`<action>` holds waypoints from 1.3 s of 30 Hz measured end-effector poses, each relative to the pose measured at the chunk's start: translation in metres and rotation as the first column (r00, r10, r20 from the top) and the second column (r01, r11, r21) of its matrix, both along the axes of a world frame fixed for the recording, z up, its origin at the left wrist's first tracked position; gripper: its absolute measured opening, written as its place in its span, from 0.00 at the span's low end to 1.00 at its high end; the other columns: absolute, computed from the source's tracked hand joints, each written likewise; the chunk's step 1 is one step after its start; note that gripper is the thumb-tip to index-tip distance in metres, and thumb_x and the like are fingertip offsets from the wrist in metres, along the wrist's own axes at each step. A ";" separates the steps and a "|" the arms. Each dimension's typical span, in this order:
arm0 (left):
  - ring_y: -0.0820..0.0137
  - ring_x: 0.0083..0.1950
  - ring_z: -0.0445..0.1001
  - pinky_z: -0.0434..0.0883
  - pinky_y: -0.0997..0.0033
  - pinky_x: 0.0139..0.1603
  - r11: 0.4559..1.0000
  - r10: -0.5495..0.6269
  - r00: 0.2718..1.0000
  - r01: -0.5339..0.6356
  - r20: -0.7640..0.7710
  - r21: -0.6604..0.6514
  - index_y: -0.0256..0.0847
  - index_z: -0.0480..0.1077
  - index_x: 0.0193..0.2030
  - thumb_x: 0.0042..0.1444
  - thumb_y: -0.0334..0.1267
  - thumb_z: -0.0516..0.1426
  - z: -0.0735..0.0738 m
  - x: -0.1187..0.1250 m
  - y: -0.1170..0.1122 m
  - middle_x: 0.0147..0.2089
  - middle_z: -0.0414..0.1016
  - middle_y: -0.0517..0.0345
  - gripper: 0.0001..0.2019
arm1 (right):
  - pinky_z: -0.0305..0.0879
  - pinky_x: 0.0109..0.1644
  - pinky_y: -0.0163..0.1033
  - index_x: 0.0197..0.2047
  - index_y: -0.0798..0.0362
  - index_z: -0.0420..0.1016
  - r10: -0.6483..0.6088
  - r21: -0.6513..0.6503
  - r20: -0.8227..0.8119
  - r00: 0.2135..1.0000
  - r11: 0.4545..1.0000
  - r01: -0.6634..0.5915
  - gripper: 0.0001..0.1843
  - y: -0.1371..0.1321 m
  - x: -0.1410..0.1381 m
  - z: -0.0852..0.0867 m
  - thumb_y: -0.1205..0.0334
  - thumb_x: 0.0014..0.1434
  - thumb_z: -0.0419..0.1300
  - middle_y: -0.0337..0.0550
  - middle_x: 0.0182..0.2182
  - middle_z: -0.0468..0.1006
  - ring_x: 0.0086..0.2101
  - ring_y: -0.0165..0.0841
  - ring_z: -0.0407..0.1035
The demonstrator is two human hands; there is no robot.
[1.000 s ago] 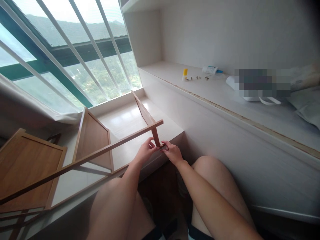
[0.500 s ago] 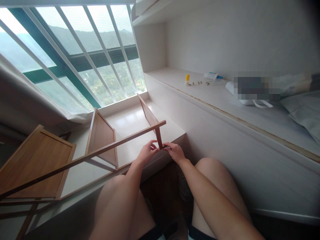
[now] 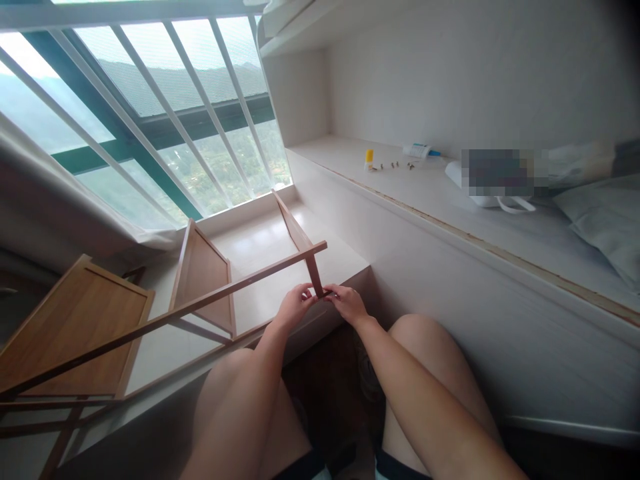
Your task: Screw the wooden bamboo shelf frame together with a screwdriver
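A wooden shelf frame point(image 3: 200, 303) lies on its side on the window sill point(image 3: 260, 247), with brown shelf panels point(image 3: 75, 327) standing across it. My left hand point(image 3: 293, 307) and my right hand point(image 3: 347, 303) meet at the frame's near corner, where a short upright bar point(image 3: 316, 273) joins the lower rail. Fingers of both hands pinch at that joint. What sits between the fingertips is too small to make out.
A long white ledge point(image 3: 450, 200) runs along the right, carrying a small yellow-capped bottle point(image 3: 369, 159), several screws point(image 3: 395, 164), a white tube point(image 3: 417, 151) and a pillow point(image 3: 600, 220). A barred window point(image 3: 150, 120) is ahead. My bare knees are below.
The view has shifted slightly. Both hands stay pinched at the same frame corner with only small finger movement.
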State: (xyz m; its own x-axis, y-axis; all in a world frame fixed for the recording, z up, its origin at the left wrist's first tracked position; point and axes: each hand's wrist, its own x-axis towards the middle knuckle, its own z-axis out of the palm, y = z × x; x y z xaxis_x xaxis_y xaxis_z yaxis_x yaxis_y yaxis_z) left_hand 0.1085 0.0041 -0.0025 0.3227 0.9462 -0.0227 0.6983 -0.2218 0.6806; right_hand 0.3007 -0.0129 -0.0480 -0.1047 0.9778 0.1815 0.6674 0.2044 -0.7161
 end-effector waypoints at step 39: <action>0.69 0.37 0.73 0.69 0.70 0.39 0.998 0.051 0.998 -0.052 0.026 0.021 0.43 0.69 0.54 0.52 0.42 0.60 0.011 -0.003 -0.005 0.42 0.73 0.54 0.22 | 0.57 0.31 0.36 0.31 0.49 0.60 -0.148 -0.044 -0.115 0.982 0.989 0.144 0.03 -0.052 0.019 0.031 0.61 0.57 0.50 0.35 0.21 0.66 0.24 0.33 0.64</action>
State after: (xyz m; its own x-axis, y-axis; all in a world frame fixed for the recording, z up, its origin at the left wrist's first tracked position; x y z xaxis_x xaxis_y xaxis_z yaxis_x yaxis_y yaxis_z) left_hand 0.1050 -0.0005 0.0082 0.2735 0.9618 0.0059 0.6915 -0.2009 0.6939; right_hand 0.3192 -0.0646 -0.0165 0.0596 0.9870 0.1495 0.5991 0.0845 -0.7962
